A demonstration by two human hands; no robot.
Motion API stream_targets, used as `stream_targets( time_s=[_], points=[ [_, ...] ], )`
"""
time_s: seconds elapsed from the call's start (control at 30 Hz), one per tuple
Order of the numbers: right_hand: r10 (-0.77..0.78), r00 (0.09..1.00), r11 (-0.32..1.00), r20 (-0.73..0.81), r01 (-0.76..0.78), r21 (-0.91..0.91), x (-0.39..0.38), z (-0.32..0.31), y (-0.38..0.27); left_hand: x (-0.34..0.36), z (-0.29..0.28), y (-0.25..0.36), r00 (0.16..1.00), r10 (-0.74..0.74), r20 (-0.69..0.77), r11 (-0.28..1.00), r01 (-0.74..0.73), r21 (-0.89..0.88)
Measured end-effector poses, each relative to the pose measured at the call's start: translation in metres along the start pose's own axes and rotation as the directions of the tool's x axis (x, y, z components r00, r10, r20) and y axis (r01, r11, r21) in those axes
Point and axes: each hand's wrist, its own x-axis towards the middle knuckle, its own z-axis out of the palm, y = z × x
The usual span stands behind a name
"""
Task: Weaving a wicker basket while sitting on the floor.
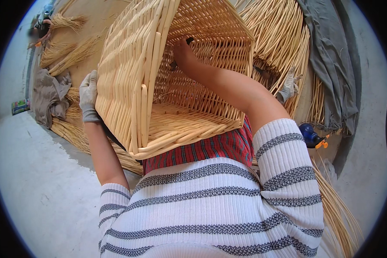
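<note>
A pale wicker basket [127, 77] is tilted on my lap with its open side facing me. My left hand [89, 92], in a whitish glove, grips its outer left side, the fingertips partly hidden. My bare right hand [183, 52] reaches inside, close to the woven far wall. Its fingers are bent, with small dark parts of something showing on both sides of the hand; what that is cannot be made out. Beneath the basket a red plaid cloth [202, 148] covers my lap.
A large bundle of rods [279, 30] lies right of the basket, with a whitish glove [290, 82] on it and grey cloth [331, 56] alongside. A blue bottle with an orange nozzle [309, 134] is nearby. Smaller bundles [69, 53] and crumpled grey cloth [49, 92] lie left. A person [41, 30] is at far left.
</note>
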Motion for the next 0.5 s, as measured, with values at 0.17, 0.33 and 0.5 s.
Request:
stream_targets(
  time_s=[0.17,0.33,0.5],
  points=[
    [-0.146,0.977,0.966,-0.154,0.107,-0.237,0.014,0.007,0.003,0.000,-0.003,-0.004,0.999,-0.043,0.002,0.999,0.043,-0.020],
    [-0.325,0.922,0.942,-0.211,0.336,0.021,0.025,0.031,0.028,0.000,0.002,0.001,0.999,-0.024,-0.024,0.999,0.024,-0.025],
    [-0.140,0.978,0.957,-0.153,0.173,0.232,0.009,0.028,0.019,0.007,-0.002,-0.004,1.000,-0.008,0.014,0.999,0.009,-0.033]
  ],
)
